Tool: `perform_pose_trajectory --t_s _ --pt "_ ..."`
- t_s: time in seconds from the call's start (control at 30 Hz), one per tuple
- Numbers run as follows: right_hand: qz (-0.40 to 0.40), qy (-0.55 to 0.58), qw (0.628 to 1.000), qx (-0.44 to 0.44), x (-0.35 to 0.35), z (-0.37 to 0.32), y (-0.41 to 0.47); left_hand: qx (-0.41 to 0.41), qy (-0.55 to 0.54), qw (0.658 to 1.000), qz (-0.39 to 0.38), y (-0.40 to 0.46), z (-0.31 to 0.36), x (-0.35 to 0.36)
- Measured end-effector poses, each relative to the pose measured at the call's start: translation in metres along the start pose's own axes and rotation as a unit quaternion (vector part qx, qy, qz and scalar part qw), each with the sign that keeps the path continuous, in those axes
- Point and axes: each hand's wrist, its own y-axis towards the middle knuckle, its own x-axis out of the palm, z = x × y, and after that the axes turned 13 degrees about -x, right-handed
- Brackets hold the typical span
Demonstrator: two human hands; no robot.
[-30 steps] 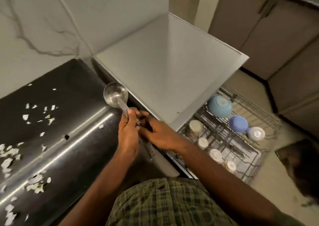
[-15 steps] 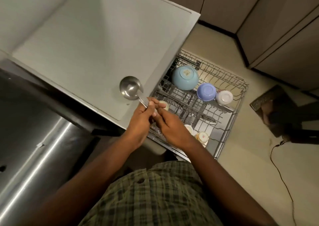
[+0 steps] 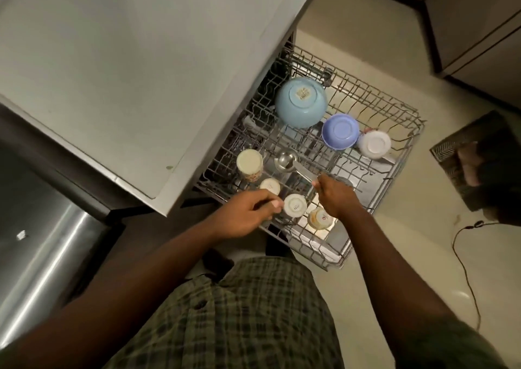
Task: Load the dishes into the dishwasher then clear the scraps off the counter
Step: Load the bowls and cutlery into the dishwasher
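Observation:
The wire dishwasher rack (image 3: 366, 94) is pulled out over the floor. My right hand (image 3: 337, 196) grips the flat handle of a steel ladle (image 3: 286, 160), whose bowl hangs over the middle of the rack. My left hand (image 3: 246, 212) hovers at the rack's near left edge, fingers loosely curled and holding nothing, beside an upturned white cup (image 3: 295, 205). Upside down at the far side of the rack sit a light blue bowl (image 3: 301, 101), a purple bowl (image 3: 340, 131) and a small white bowl (image 3: 375, 144).
More upturned cups (image 3: 249, 162) stand in the rack's left rows. A white panel (image 3: 127, 73) overhangs the rack's left side. The steel counter (image 3: 42, 256) at far left carries one pale scrap (image 3: 21, 235). A dark object (image 3: 493, 165) and a cable (image 3: 465, 258) lie on the floor to the right.
The ladle went from above the counter, held by both hands, across to the rack. My left hand has let go; only my right hand holds it now. My view swung right.

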Motion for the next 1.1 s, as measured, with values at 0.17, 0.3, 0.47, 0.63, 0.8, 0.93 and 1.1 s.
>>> perform_pose_trajectory --t_s 0.17,0.3,0.47,0.63,0.8,0.93,1.1 --pt "-0.057 -0.004 0.998 -0.022 0.018 0.018 0.035 -0.013 -0.025 0.999 0.022 -0.001 -0.006 0.000" --pt "-0.076 0.026 0.997 -0.008 0.029 0.019 0.051 -0.023 -0.076 0.997 0.024 -0.003 -0.012 0.002" --pt "-0.074 -0.059 0.995 0.022 0.039 0.018 0.057 -0.051 -0.096 0.994 0.022 -0.006 -0.018 0.003" --pt "-0.104 -0.134 0.985 0.035 0.049 0.014 0.056 -0.068 -0.099 0.993 0.022 -0.006 -0.020 0.001" --pt "-0.138 -0.214 0.966 0.041 0.055 0.012 0.055 -0.067 -0.104 0.992 0.028 -0.007 -0.019 0.000" --pt "-0.124 -0.199 0.971 0.056 0.057 0.011 0.054 -0.072 -0.110 0.991 0.027 -0.006 -0.020 0.001" --pt "-0.113 -0.179 0.975 0.062 0.056 0.011 0.050 -0.073 -0.108 0.991 0.025 -0.005 -0.020 0.004"
